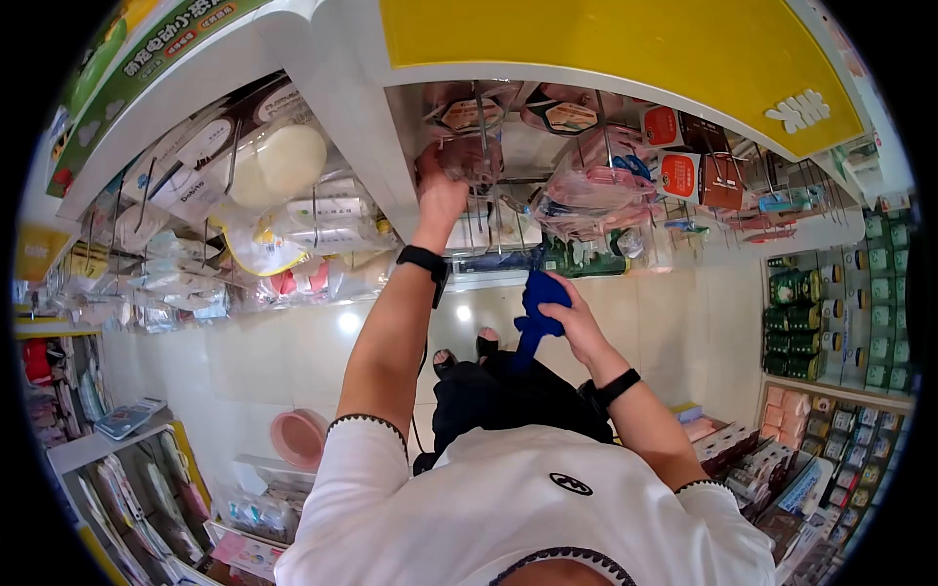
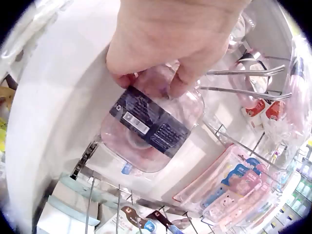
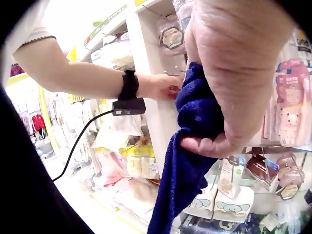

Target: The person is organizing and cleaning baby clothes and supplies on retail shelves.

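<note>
Over at the white display shelf (image 1: 354, 117), the person's left hand (image 1: 443, 190) has its grip pinched on the top of a clear, pinkish package (image 2: 152, 124), close to the shelf's left edge. The right hand (image 1: 583, 330) clasps a bunched blue cloth (image 3: 197, 119) near the lower edge.

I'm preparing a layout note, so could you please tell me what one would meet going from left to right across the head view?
Pink tub → left hand holding a clear package → blue cloth → black right wristband → stacked dark-green packs.
</note>
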`<state>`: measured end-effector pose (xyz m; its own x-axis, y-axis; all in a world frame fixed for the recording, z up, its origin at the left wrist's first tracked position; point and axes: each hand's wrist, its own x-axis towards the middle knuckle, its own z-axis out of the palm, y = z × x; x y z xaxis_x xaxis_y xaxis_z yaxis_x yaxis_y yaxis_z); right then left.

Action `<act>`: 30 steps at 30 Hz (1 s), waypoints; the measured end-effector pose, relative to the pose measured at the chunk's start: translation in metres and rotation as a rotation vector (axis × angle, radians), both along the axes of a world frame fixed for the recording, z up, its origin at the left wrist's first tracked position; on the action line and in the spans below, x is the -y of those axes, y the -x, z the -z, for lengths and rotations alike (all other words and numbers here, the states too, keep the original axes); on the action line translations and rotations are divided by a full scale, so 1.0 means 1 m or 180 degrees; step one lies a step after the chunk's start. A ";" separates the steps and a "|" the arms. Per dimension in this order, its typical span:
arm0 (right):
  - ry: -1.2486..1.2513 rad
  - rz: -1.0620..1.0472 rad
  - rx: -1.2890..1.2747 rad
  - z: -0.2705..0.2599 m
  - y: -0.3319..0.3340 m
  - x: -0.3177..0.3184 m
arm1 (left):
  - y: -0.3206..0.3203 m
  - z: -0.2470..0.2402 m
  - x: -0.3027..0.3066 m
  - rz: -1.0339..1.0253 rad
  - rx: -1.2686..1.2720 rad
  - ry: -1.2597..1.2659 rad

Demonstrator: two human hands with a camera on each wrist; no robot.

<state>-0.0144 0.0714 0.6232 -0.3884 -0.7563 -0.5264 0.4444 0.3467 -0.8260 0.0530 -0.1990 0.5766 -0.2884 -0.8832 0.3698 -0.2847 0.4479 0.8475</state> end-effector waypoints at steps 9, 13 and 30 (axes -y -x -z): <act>0.0481 -0.0460 -0.2110 -0.065 -0.049 0.049 | -0.021 0.003 -0.011 0.0408 0.0199 -0.0645; 0.0692 -0.0102 -0.4047 -0.098 -0.059 0.106 | -0.017 -0.007 -0.014 0.0288 0.0028 -0.0664; -0.1095 -0.1122 -0.4240 -0.100 -0.057 0.117 | -0.013 -0.003 -0.008 0.0224 0.0251 -0.0427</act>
